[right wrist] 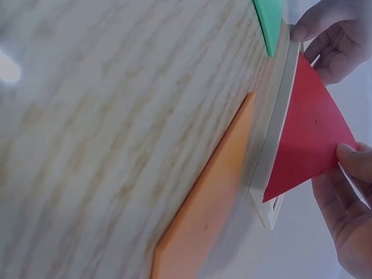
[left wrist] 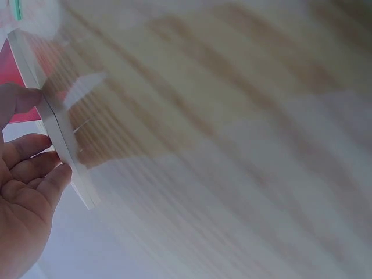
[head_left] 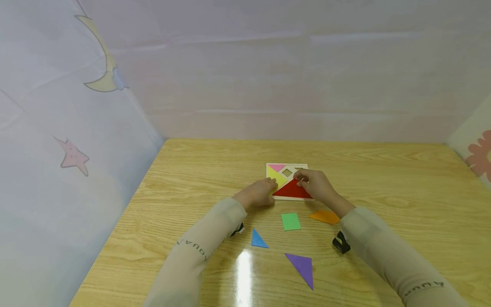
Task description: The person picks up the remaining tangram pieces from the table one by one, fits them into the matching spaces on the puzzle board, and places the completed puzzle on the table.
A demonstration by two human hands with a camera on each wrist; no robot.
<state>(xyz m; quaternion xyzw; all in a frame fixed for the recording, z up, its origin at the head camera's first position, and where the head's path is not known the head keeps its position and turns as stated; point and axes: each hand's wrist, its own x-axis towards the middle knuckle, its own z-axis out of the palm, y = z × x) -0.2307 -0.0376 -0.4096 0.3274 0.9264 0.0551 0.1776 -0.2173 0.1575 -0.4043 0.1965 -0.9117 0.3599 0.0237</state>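
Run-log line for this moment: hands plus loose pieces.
left hand: grips board | right hand: pinches red triangle | on table: green square, orange piece, blue triangle, purple triangle

The red triangle (head_left: 290, 191) and yellow triangle (head_left: 275, 175) are plainly coloured; the tan table (head_left: 192, 192) is streaked brown; the pale sleeves (head_left: 182, 266) are darkly lettered.

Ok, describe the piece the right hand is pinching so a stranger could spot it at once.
On the wooden table, find the white board near the middle. Over its near side is a large red triangle, pinched at one corner by the right hand. Its red sets it apart from the yellow piece and pink piece nearby.
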